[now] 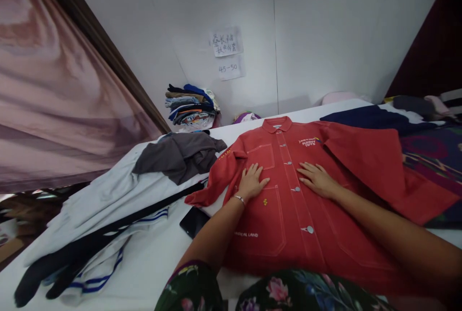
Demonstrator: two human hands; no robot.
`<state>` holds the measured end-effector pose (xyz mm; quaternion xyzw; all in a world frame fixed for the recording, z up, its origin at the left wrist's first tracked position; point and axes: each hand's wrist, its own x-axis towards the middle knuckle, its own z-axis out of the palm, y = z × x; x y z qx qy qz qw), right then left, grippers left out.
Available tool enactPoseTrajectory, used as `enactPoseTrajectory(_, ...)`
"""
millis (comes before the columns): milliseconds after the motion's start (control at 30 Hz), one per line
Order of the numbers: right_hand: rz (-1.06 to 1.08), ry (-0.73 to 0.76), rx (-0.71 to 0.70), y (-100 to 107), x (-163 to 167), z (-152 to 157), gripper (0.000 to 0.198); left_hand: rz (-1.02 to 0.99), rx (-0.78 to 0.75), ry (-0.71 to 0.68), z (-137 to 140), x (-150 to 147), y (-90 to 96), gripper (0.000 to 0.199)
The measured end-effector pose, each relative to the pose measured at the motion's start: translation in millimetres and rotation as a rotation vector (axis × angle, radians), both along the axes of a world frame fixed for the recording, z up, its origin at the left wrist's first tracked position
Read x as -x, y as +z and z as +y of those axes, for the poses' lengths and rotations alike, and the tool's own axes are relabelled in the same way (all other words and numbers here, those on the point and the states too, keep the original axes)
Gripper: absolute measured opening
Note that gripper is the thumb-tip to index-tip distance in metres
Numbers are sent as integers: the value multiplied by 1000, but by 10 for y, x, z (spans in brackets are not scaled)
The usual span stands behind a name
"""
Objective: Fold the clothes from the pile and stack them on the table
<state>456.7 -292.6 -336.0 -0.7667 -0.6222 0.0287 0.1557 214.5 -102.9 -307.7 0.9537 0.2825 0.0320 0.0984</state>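
Note:
A red button-up jacket [288, 214] lies front side up on the white table [151, 248], its collar pointing away from me. My left hand [252, 182] rests flat on the jacket's chest, fingers spread, just below a stitched pocket. On the other side of the button row, my right hand [316, 179] presses flat with its fingers stretched out. The jacket's sleeve on the right is spread wide, while the one on the left bends down beside the body. Neither hand grips the cloth.
A dark phone [194, 222] lies left of the jacket. Further left are a crumpled grey garment [182, 154] and black clothing [83, 246]. Folded clothes [191, 106] are stacked near the wall. Navy cloth [375, 118] lies at the right. A pink curtain [68, 89] hangs at left.

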Motion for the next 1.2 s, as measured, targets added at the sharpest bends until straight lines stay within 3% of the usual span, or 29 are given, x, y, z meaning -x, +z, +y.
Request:
enactPoseTrajectory(167,12,-9,-18,-4,-8,40,50,-14,10,-1,66,33,59,62)
enactPoseTrajectory(333,37,-8,-71,-76,-54,23,47,-95,52,187,181,166,12,63)
enactPoseTrajectory(500,73,0,-102,-79,-87,28,44,-181,135,238,333,203,-10,56)
enactPoseTrajectory(700,117,6,-175,-125,-109,39,39,-218,71,355,524,317,36,47)
enactPoseTrajectory(1200,74,28,-80,-31,-167,28,43,-57,-13,400,184,375,24,55)
